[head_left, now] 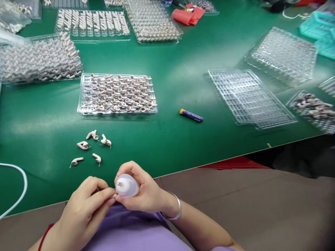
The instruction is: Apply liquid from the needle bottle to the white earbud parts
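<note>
My right hand (142,190) is wrapped round a translucent squeeze bottle (128,186) with a thin nozzle, tilted toward the camera. Beside it, my left hand (87,204) pinches a small white earbud part (113,196), mostly hidden by the fingers. Bottle and part are close together over the table's front edge; whether they touch I cannot tell. Several loose white earbud shells (83,145) with fine wires lie on the green table just beyond my left hand. Farther back, a clear tray (81,94) holds rows of similar shells.
A blue and yellow tube (191,115) lies right of the tray. Clear plastic trays (251,97) sit farther right, near teal baskets (318,26). More filled trays (39,61) stand at the back left, and a red wrapper (187,15) behind. A white cable (24,181) curves at the left edge.
</note>
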A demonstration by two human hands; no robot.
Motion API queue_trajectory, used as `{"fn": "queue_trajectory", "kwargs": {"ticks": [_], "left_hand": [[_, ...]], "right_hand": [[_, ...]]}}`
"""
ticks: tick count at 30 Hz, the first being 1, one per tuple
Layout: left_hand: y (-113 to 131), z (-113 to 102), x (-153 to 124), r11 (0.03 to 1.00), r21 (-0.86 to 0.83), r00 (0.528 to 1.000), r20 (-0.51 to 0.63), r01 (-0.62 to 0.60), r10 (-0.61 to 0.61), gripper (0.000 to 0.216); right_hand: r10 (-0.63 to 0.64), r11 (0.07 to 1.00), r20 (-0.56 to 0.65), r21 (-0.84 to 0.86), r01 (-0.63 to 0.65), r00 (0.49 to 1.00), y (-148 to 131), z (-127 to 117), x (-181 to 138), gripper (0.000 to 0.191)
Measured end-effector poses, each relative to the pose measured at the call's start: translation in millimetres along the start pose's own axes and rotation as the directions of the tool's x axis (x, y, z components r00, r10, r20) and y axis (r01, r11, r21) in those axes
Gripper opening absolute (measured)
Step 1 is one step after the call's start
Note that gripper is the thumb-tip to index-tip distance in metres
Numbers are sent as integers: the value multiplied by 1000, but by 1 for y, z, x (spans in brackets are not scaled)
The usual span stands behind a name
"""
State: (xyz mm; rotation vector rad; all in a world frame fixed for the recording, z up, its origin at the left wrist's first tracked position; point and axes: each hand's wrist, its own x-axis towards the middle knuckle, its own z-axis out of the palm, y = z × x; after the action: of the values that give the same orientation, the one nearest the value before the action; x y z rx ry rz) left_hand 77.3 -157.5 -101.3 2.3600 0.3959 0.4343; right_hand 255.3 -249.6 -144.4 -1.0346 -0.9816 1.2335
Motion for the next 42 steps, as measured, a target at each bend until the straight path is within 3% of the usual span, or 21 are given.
{"fn": "queue_trajectory", "kwargs": {"ticks": [10, 14, 19, 24, 42], "left_hand": [[-2, -3, 0, 994, 104, 998, -58, -26, 32, 23], [-11, -7, -4, 952, 305, 988, -133, -33, 77, 29], [-23, -6, -10, 879, 475, 985, -129, -35, 110, 36], [-27, -1, -11, 893, 450, 985, -164, 33, 47, 27], [-29, 2, -11, 913, 403, 983, -183, 57, 20, 29]], "right_hand": [[-66, 995, -13, -70, 65, 998, 0, -2, -1, 47], [-113, 943, -37, -319, 95, 993, -5, -12, -9, 54], [-334, 772, -26, -581, 258, 942, -7, -18, -16, 42], [-436, 656, 49, -666, 355, 899, -3, -18, -18, 48], [-432, 627, 60, -698, 347, 900, -4, -17, -18, 51]]}}
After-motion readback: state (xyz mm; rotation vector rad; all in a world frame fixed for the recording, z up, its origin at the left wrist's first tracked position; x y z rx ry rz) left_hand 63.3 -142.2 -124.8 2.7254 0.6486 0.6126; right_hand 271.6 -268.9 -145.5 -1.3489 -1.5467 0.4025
